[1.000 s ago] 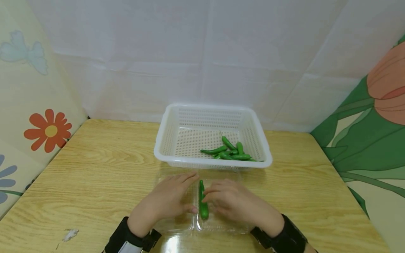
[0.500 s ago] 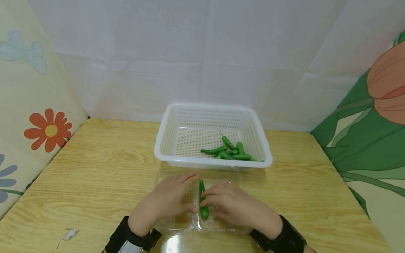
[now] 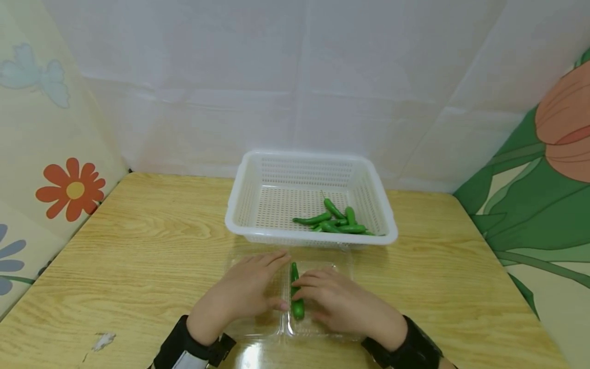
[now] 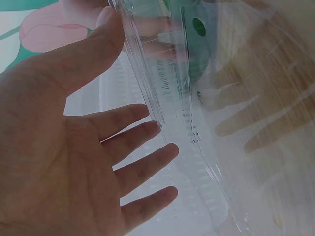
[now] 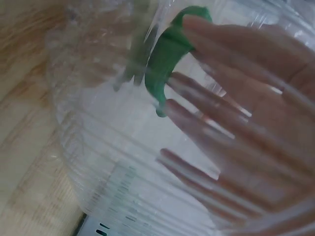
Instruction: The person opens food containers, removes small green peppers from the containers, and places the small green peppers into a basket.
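Observation:
An opened clear plastic clamshell box (image 3: 260,328) lies on the table, its hinge running down the middle. Along the right side of that hinge lies one green chili pepper (image 3: 298,310), stretched front to back. My right hand (image 3: 345,305) is over the right half, its fingertips touching the pepper's side; in the right wrist view the fingers (image 5: 211,113) look extended, seen through clear plastic. Over the left half is my left hand (image 3: 246,287), thumb and fingers spread, at the box's middle edge. The left wrist view shows its palm (image 4: 64,162) holding nothing.
Right behind the box stands a white perforated basket (image 3: 237,215) with several green chili peppers (image 3: 334,223) piled at its front right. The wood-grain table (image 3: 152,256) has a torn patch (image 3: 103,341) at front left. A white sheet (image 3: 295,77) hangs behind.
My right hand has shifted slightly left and forward, its fingertips coming over the pepper's side. The left hand, the pepper and the basket have stayed in place.

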The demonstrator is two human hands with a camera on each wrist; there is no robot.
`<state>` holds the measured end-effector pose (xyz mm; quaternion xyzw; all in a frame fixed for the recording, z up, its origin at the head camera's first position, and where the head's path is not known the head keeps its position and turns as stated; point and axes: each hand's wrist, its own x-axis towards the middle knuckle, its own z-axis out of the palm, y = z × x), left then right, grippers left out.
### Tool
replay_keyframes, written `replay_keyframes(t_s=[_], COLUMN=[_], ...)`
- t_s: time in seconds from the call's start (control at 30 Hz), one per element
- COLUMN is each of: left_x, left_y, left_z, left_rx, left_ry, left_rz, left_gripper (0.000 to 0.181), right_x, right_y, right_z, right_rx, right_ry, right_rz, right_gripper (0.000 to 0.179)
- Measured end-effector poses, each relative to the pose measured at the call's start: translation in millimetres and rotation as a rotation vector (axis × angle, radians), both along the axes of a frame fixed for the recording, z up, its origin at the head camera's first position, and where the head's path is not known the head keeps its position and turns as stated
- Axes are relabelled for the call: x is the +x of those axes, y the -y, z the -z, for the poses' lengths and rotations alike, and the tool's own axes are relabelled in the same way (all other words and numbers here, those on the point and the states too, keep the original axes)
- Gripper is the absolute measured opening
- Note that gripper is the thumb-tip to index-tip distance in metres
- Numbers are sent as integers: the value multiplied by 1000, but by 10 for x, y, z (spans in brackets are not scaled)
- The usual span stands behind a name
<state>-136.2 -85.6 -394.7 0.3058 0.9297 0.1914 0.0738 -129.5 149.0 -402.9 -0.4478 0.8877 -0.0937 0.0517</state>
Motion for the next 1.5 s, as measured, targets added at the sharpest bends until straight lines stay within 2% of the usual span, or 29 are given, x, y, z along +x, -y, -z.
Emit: replay_keyframes(t_s=[0.3, 0.57, 1.03, 1.5], left_x=[8, 12, 6, -1], left_y=[0, -2, -2, 0], left_z=[-9, -20, -7, 12], left_rx=[9, 7, 8, 6], left_ry=[2, 6, 14, 13], left_rz=[-3, -9, -10, -10], left_gripper=[90, 91, 89, 91], right_x=[18, 9, -32, -25], right_y=[22, 13, -8, -11], right_z=[1, 20, 85, 93], right_rx=[-33, -41, -75, -76], right_ry=[-28, -50, -140, -162], right_rz=[-8, 24, 15, -1], right_gripper=[37, 30, 17, 22])
